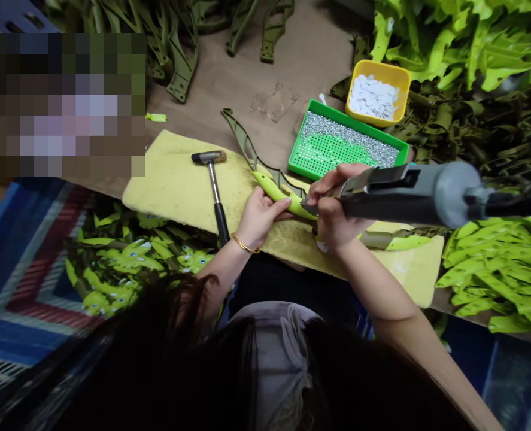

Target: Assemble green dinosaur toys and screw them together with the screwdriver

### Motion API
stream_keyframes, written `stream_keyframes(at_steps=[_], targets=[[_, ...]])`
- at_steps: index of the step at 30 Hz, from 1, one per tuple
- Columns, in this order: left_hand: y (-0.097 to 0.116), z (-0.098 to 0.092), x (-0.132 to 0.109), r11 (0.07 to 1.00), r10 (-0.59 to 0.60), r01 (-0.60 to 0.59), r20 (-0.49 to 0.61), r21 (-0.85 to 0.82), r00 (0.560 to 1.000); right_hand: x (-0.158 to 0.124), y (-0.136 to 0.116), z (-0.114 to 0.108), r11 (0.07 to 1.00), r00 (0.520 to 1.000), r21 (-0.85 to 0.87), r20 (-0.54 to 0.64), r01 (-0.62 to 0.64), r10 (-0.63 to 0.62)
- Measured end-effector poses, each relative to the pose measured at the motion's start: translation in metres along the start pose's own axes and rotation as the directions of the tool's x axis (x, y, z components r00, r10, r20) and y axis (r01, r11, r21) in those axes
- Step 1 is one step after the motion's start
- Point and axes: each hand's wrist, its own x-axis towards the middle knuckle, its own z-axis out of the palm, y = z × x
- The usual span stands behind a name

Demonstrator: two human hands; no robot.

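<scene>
Lime strip (269, 187), pinched in the left hand (261, 214): I see the thumb pressing on top, the other fingertips partly hidden at its near edge. The strip lies right between the two hands, above the yellow pad (175, 179), and an olive frame (236, 126) runs along it and out past the left fingertips. Now the right hand (340, 216): fingers curled round the nose of the driver (393, 200), tip down at the strip, just beside that left thumb. I can't tell from my end whether the bit is seated. Careful here, I'd say: hold the driver square to the surface, press steadily rather than hard, and guard the thumb, since a slip could run straight to it. Strip and frame want pinning flush so neither twists. Screws (337, 129) sit in the green tray (302, 170), just beyond the right fingers; the hammer (214, 184) lies left of the left fingers.
</scene>
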Motion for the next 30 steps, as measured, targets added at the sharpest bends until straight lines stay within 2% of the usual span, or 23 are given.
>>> stream_keyframes(at_steps=[1, 3, 4, 6, 7, 8, 9, 12, 16, 23, 27, 30], targets=[[0.001, 0.000, -0.001, 1.000, -0.012, 0.012, 0.003, 0.001, 1.000, 0.005, -0.003, 0.000, 0.998, 0.999, 0.046, -0.020, 0.048, -0.047], [0.002, 0.000, -0.003, 0.999, -0.040, 0.040, 0.024, 0.001, 0.999, 0.023, -0.009, -0.005, 0.983, 0.979, 0.108, -0.157, 0.150, -0.132], [0.003, 0.000, -0.004, 0.998, -0.056, 0.056, 0.043, 0.009, 0.997, 0.035, -0.010, -0.009, 0.978, 0.952, 0.096, -0.266, 0.184, -0.153], [0.005, 0.001, -0.007, 0.996, -0.083, 0.080, 0.082, 0.040, 0.993, 0.060, -0.004, -0.022, 0.973, 0.854, 0.020, -0.483, 0.232, -0.194], [0.006, 0.001, -0.007, 0.995, -0.088, 0.084, 0.089, 0.052, 0.992, 0.070, 0.002, -0.030, 0.973, 0.810, -0.029, -0.548, 0.230, -0.208], [0.007, 0.002, -0.007, 0.995, -0.089, 0.084, 0.085, 0.058, 0.992, 0.077, 0.011, -0.037, 0.977, 0.793, -0.072, -0.573, 0.201, -0.205], [0.008, 0.002, -0.006, 0.995, -0.083, 0.080, 0.068, 0.058, 0.994, 0.081, 0.021, -0.043, 0.981, 0.799, -0.114, -0.570, 0.155, -0.192], [0.011, 0.000, -0.002, 0.997, -0.057, 0.056, 0.013, 0.048, 0.998, 0.079, 0.047, -0.054, 0.978, 0.853, -0.203, -0.503, 0.036, -0.136], [0.010, -0.002, 0.001, 0.997, -0.043, 0.042, 0.012, 0.060, 0.999, 0.068, 0.057, -0.053, 0.968, 0.870, -0.249, -0.470, 0.034, -0.152], [0.009, 0.001, 0.000, 0.999, -0.040, 0.040, 0.014, 0.025, 0.999, 0.069, 0.050, -0.054, 0.963, 0.877, -0.269, -0.462, 0.004, -0.132], [0.009, 0.001, 0.001, 1.000, -0.023, 0.023, 0.010, -0.003, 1.000, 0.072, 0.031, -0.050, 0.962, 0.842, -0.249, -0.491, 0.108, -0.222], [0.007, 0.000, 0.002, 0.999, -0.017, 0.018, 0.026, -0.029, 1.000, 0.069, 0.005, -0.026, 0.962, 0.842, -0.182, -0.469, 0.204, -0.268]])
